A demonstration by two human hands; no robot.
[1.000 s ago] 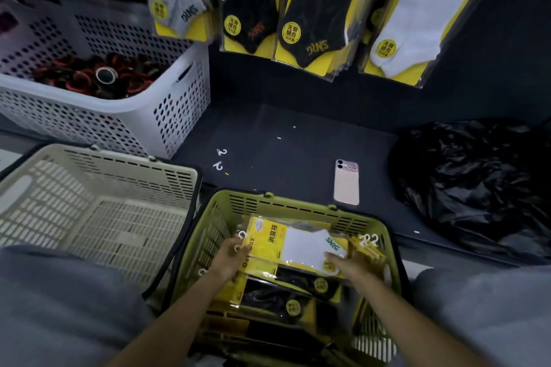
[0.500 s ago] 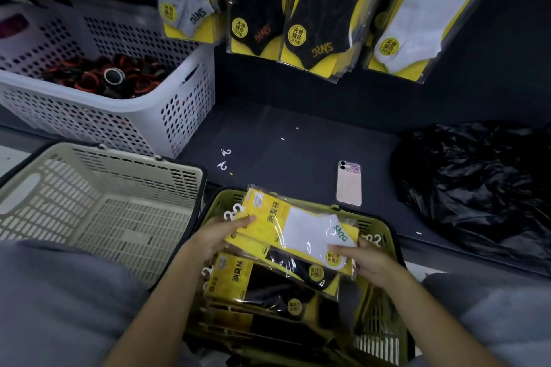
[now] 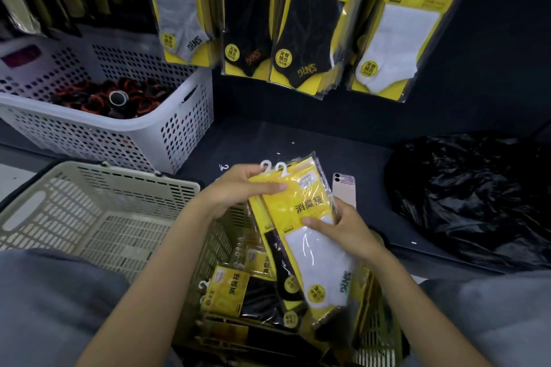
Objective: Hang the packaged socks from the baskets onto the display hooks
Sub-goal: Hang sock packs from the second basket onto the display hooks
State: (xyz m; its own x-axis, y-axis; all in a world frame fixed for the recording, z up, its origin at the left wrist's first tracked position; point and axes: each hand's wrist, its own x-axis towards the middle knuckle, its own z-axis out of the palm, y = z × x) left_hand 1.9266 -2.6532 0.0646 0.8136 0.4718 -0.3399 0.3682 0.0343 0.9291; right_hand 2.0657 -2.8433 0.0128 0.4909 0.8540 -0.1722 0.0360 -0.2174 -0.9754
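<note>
Upper left of the frame, a white basket [image 3: 167, 140] holds black and orange rolls [image 3: 119, 98]. Below it, at lower left, sits a beige basket [image 3: 98, 217], its slatted floor in view. At bottom centre a green basket [image 3: 374, 334] is packed with sock packs [image 3: 229, 292], yellow cards showing dark socks.

Above that basket, mid-frame, I hold two packs [image 3: 316, 235] fanned together. My left hand [image 3: 235, 191] grips their yellow tops, thumb laid across the front, just under two white hooks [image 3: 272, 167]. The front pack shows a white sock in clear wrap on a yellow card with black print; the one behind shows a black sock. My right hand [image 3: 348, 229] pinches the front pack's right edge, thumb on the face, fingers behind.

Just right of the packs a pink phone [image 3: 346, 188] lies on the dark shelf [image 3: 298, 140]. A black bag [image 3: 471, 197] is slumped at far right. Along the top, hung packs [image 3: 298, 30] show grey, black and white socks.
</note>
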